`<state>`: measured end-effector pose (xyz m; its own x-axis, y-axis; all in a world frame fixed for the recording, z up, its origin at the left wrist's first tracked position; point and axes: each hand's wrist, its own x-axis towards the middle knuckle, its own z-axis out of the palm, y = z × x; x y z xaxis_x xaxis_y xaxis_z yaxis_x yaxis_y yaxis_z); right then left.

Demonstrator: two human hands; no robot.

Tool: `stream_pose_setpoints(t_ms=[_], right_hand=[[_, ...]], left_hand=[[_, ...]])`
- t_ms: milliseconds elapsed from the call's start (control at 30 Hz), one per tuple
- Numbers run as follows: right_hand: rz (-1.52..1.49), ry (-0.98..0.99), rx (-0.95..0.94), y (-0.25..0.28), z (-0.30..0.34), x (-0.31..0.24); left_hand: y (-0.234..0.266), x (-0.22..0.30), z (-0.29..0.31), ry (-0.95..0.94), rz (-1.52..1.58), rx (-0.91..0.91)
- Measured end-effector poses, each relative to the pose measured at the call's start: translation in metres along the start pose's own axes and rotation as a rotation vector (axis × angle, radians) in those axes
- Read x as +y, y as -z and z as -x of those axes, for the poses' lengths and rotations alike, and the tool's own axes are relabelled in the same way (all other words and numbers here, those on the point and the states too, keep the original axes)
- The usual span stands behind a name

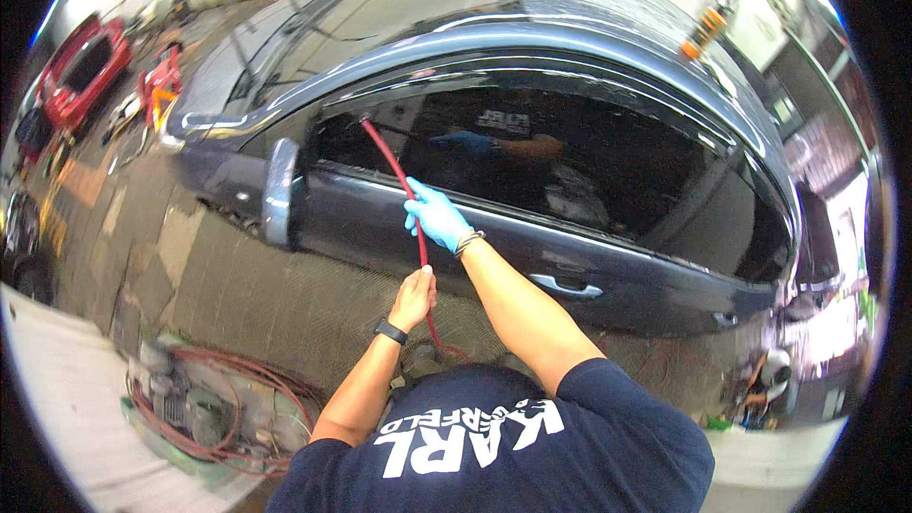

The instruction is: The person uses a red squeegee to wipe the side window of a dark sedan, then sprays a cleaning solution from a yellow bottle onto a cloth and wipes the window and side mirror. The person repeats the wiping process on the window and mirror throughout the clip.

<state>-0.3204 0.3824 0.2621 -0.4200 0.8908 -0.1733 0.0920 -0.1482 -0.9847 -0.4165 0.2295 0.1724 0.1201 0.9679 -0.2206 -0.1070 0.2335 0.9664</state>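
A red hose [390,157] runs through both my hands, its upper end close to the front part of a dark car window [655,166]. My right hand [439,215], in a light blue glove, is closed around the hose in front of the door. Lower down and nearer to me, my bare left hand [413,297] grips the same hose, with a black watch on the wrist. Below that hand the hose hangs toward the floor. Whether its tip touches the glass, I cannot tell. The window mirrors my glove and shirt.
The dark blue car [380,198] fills the middle, its side mirror [277,192] sticking out at left and a door handle [566,287] at right. An orange-yellow tool [704,31] rests on the roof. Coiled red hoses [252,366] lie by a machine at lower left. Red car parts [85,71] stand at far left.
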Motion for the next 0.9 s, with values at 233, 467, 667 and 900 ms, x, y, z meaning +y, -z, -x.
stream_pose_setpoints(t_ms=[233,467,667,900], right_hand=[[-0.223,0.144,0.277,0.089,0.079,-0.009],[-0.272,0.33,0.639,0.194,0.179,-0.001],[-0.468,0.445,0.886,0.267,0.227,-0.004],[-0.476,0.41,0.962,0.298,0.266,-0.015]], left_hand=[[-0.054,0.011,-0.034,-0.097,-0.252,-0.245],[-0.147,0.048,-0.056,-0.145,-0.468,-0.556],[-0.223,0.089,-0.066,-0.336,-0.558,-0.668],[-0.283,0.09,-0.069,-0.369,-0.576,-0.808]])
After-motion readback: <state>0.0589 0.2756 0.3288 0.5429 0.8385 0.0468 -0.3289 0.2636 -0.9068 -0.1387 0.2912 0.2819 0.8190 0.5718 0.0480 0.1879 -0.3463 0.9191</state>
